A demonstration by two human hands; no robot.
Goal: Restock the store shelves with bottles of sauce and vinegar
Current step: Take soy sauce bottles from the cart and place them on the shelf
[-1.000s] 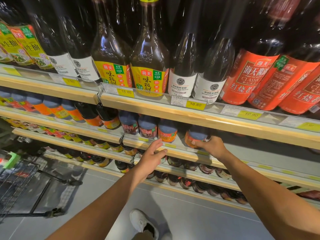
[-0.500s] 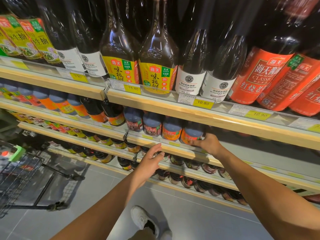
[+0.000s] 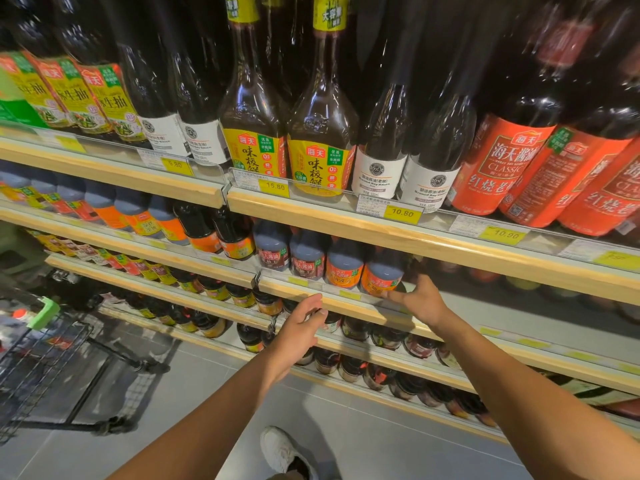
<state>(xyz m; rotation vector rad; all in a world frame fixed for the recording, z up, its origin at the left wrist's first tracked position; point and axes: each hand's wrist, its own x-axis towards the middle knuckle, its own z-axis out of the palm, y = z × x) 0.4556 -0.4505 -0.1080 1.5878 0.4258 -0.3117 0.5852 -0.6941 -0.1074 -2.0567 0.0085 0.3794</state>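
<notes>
Head view of a stocked store aisle. The right hand (image 3: 420,301) reaches over the pale wooden lip of the second shelf (image 3: 346,308), fingers loosely spread and straight, its fingertips touching the base of an orange-labelled sauce bottle (image 3: 382,273); whether any finger curls behind the bottle cannot be told. This bottle, squat and round-shouldered with dark contents, stands upright at the right end of a row, just beside a like orange-labelled bottle (image 3: 344,265) and two with dark red labels (image 3: 306,258); the shelf to its right is bare grey. The left hand (image 3: 301,327) hovers in front of the shelf lip, fingers relaxed and slightly apart, holding nothing. On the top shelf (image 3: 346,216), edged in the same light wood with a clear plastic price rail and yellow price tags (image 3: 401,213), stand tall glossy bottles: two with yellow labels (image 3: 320,161), slender ones with white labels (image 3: 379,174) and broad ones with red-orange labels (image 3: 498,168). Lower shelves hold rows of small dark bottles (image 3: 349,367). A wire shopping cart (image 3: 41,358) with a green handle stands at left on smooth grey floor tiles (image 3: 207,375), and a white shoe (image 3: 280,448) shows below.
</notes>
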